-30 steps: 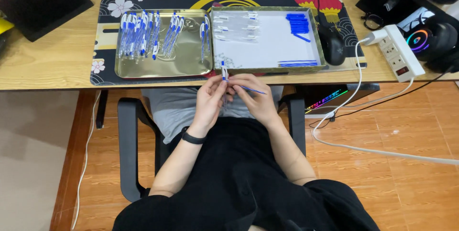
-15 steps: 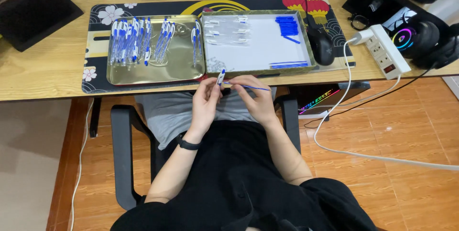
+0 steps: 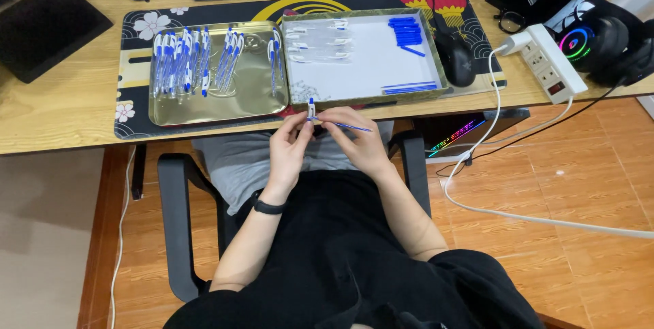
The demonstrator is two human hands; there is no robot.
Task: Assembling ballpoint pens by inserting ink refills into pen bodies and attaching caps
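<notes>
Hands sit much as they did half a second ago, just in front of the desk edge, only the view has shifted. Left hand (image 3: 289, 148) pinches a short clear-and-blue pen barrel (image 3: 311, 109) upright in closed fingertips; right hand (image 3: 360, 144) is closed on a thin blue refill (image 3: 347, 125) angled toward the barrel. Both are held over the lap, just below the white tray (image 3: 436, 63), beside the metal tray (image 3: 245, 101) of finished pens (image 3: 180, 63).

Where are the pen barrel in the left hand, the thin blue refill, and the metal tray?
pen barrel (image 3: 311, 108), head view, upper end.
thin blue refill (image 3: 355, 127), head view, free shaft.
metal tray (image 3: 253, 97), head view, bare floor.
</notes>
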